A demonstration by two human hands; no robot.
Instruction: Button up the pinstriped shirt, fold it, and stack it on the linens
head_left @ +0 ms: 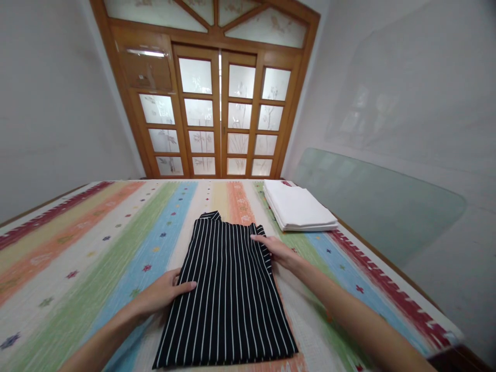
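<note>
A black shirt with thin white stripes (pixel 228 294) lies folded into a rough rectangle in front of me, its stripes running away from me. My left hand (pixel 174 287) grips its left edge, thumb on top and the other fingers hidden beneath the cloth. On the far right side, near the upper corner, my right hand (pixel 273 248) pinches the edge the same way, thumb above and fingers mostly out of sight. Small folded flaps stick out at the shirt's far end.
The shirt rests on a colourful striped cloth (pixel 96 248) covering a wide flat surface. A stack of folded white cloth (pixel 298 206) lies at the back right. Beyond the far edge stand wooden doors with glass panes (pixel 201 113). A pale green panel (pixel 372 196) leans along the right wall.
</note>
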